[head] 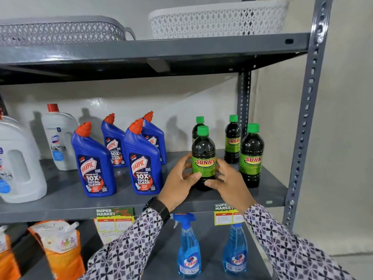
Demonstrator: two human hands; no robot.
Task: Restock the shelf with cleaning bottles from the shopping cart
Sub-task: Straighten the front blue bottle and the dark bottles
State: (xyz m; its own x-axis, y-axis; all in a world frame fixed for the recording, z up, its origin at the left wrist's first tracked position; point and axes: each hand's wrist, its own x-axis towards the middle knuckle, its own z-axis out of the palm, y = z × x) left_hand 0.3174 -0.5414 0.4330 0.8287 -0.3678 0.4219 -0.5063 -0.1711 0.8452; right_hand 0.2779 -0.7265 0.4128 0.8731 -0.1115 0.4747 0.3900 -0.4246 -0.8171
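A dark Sunny bottle with a green cap [203, 150] stands upright on the grey middle shelf [66, 199]. My left hand [178, 181] wraps its left side and my right hand [228, 181] its right side, fingers on the green label. Three more Sunny bottles stand close by: one right behind it [198, 123], one at the back right [232, 139] and one at the front right [251, 156]. The shopping cart is out of view.
Several blue Harpic bottles [93, 162] stand left of my hands, with white Domex jugs [18, 160] further left. Two blue Colin sprays [188, 249] and orange refill pouches [58, 247] sit on the lower shelf. Two mesh baskets [218, 19] rest on top. A grey upright post [308, 110] bounds the right side.
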